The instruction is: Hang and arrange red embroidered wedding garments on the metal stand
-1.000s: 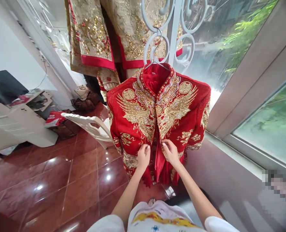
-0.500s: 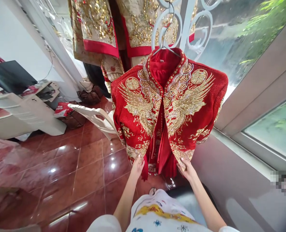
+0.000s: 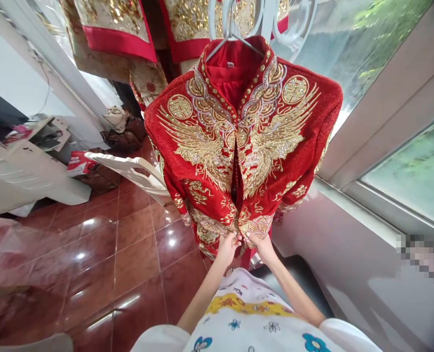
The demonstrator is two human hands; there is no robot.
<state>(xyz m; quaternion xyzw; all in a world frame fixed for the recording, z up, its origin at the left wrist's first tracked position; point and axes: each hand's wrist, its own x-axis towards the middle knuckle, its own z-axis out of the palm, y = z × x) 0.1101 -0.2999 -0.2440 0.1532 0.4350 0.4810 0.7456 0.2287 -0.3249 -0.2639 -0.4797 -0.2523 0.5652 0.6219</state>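
Observation:
A red jacket (image 3: 217, 142) with heavy gold embroidery hangs on a wire hanger (image 3: 231, 36) from a white scrolled window grille (image 3: 275, 19). My left hand (image 3: 227, 247) pinches the lower left front edge of the jacket. My right hand (image 3: 261, 244) pinches the lower right front edge. The two hands are almost touching at the hem, holding the two front panels together. Both hands have their fingers closed on the cloth.
More gold and red garments (image 3: 114, 29) hang behind. A white plastic chair (image 3: 128, 171) lies tipped on the red tiled floor (image 3: 102, 264) to the left, beside a white table (image 3: 22, 176) with clutter. A window sill (image 3: 371, 205) runs along the right.
My hands slid from mid-front down to the hem, spread the panels apart, then brought the two edges together at the centre. The view dropped closer to the jacket.

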